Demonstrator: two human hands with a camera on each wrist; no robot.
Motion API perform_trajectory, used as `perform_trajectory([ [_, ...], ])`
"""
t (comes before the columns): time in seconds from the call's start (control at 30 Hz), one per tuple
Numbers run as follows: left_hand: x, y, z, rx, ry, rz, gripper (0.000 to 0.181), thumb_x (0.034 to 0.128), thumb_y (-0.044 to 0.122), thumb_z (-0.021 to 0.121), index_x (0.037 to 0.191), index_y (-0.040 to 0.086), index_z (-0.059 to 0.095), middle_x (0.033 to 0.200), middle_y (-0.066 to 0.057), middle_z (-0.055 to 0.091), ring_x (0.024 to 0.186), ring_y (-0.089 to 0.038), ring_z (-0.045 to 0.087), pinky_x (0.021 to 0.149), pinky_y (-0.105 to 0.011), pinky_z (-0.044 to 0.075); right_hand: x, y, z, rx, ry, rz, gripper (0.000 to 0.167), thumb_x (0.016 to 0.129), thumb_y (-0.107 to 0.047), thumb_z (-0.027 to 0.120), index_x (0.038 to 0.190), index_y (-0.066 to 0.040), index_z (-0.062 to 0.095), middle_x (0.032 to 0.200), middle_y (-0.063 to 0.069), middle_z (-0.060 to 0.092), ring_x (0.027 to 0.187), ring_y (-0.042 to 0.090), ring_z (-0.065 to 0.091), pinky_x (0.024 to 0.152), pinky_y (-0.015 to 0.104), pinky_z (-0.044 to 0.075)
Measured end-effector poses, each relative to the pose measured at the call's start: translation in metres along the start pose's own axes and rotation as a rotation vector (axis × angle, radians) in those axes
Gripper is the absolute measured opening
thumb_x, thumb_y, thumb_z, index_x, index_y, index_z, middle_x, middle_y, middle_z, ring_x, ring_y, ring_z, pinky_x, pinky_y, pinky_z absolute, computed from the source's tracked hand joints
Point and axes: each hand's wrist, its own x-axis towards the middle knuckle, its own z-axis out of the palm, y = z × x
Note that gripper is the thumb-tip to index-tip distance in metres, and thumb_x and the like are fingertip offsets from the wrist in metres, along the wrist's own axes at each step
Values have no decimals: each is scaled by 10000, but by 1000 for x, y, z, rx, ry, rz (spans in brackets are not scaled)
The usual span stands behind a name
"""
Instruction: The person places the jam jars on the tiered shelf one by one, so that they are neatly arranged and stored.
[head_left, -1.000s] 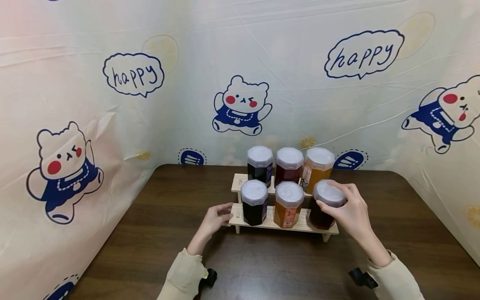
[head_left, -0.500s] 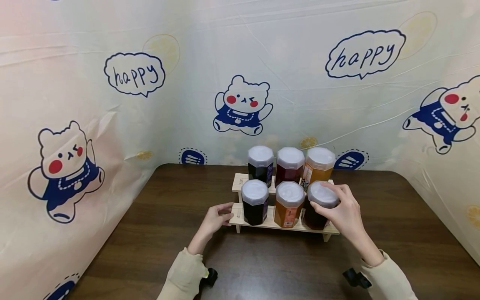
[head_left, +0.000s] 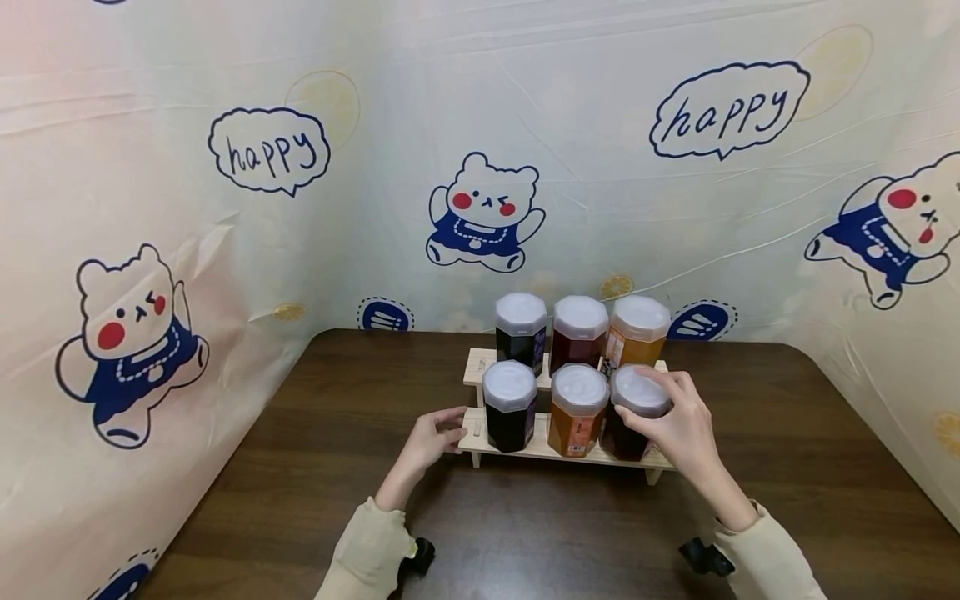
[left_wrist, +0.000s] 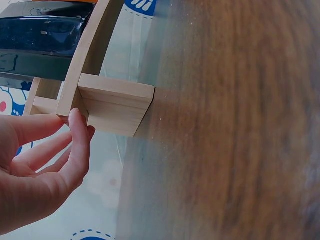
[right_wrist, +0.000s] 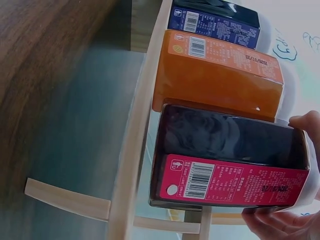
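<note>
My right hand (head_left: 686, 425) grips a dark jar (head_left: 625, 440) near its translucent lid, thumb on one side and fingers on the other. This jar stands at the right of the lower tier of a wooden two-tier rack (head_left: 474, 427). In the right wrist view, the dark jar (right_wrist: 225, 145) shows a pink label and sits close beside an amber jar (right_wrist: 215, 80). My left hand (head_left: 426, 440) pinches the left end of the lower shelf. Thumb and finger meet at the shelf's corner (left_wrist: 70, 102) in the left wrist view.
Left of the amber jar stands a black jar (head_left: 510, 427) on the lower tier. Three lidded jars fill the upper tier: black (head_left: 517, 348), dark red (head_left: 576, 350) and amber (head_left: 637, 350). A printed curtain (head_left: 360, 233) rises behind the brown table (head_left: 315, 433).
My right hand has slid the dark jar left along the lower shelf, closer to the amber jar. The left hand keeps its place on the rack's end.
</note>
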Motion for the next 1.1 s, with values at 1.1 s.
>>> perform_trajectory([
  [1.1,-1,0,-2,12,24,3,357,789,-93,560,1143,-115,526,957,-224,564,611,-139,563,536,-305,532,-14,7,-9,15,-80,-131,582,615,-32,778,1148,-39,545,1140,161,502,1021,287,483,784,198,410],
])
